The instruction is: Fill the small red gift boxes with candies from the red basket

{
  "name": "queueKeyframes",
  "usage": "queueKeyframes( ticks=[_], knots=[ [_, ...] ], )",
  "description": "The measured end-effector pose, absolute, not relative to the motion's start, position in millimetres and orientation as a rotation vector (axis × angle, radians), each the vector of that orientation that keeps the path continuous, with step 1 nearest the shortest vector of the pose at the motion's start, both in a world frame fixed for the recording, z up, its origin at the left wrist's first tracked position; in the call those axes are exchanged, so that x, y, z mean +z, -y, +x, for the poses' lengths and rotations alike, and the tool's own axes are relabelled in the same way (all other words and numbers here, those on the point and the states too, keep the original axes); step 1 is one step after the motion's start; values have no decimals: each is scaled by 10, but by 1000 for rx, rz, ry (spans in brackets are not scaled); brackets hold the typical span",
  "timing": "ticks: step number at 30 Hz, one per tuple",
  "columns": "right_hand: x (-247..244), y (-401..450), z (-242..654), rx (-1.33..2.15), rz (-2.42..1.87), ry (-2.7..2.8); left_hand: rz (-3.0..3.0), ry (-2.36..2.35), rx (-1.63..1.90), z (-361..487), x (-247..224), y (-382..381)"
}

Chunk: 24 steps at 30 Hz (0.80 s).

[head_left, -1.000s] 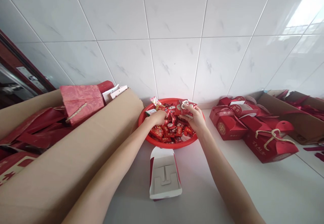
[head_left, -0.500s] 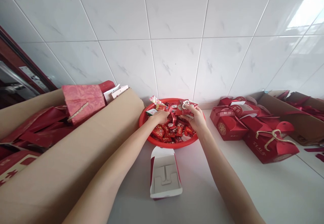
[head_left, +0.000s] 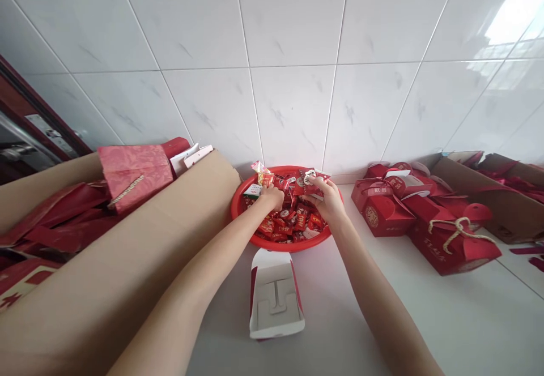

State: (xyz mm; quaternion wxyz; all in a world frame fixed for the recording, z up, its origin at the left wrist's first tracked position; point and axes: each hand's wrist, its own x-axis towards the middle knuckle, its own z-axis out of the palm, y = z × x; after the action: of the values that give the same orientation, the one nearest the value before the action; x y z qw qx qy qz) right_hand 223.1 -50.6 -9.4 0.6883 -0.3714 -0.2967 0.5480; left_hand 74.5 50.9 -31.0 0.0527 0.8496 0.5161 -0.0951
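A red plastic basket holds many wrapped candies, mostly red. My left hand reaches into its left part, with fingers bent and closed among the wrappers beside a yellow-and-red packet. What those fingers grip, if anything, is hidden. On the right side of the basket, my right hand pinches a red candy packet with a white label between thumb and fingers. In front of the basket lies an opened gift box, white inside and red outside, with nothing in it.
To the left, a large cardboard carton contains red gift boxes and bags. Closed red gift boxes with rope handles stand on the right. Behind them is another carton. A tiled wall rises behind the basket.
My left hand has shifted slightly within the candies, its fingers now nearer the yellow-and-red packet at the left. My right hand keeps its packet in nearly the same place.
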Motion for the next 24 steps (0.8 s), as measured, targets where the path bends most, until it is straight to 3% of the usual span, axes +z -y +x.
queueKeyframes(
  ticks=[13,24],
  knots=[
    [-107,506,2229,1219,-815,653,2592,-1563,-595,695,-206,-374],
    [-95,497,2228,1219,-856,655,2542,-1516,-458,705,-177,-331]
  ],
)
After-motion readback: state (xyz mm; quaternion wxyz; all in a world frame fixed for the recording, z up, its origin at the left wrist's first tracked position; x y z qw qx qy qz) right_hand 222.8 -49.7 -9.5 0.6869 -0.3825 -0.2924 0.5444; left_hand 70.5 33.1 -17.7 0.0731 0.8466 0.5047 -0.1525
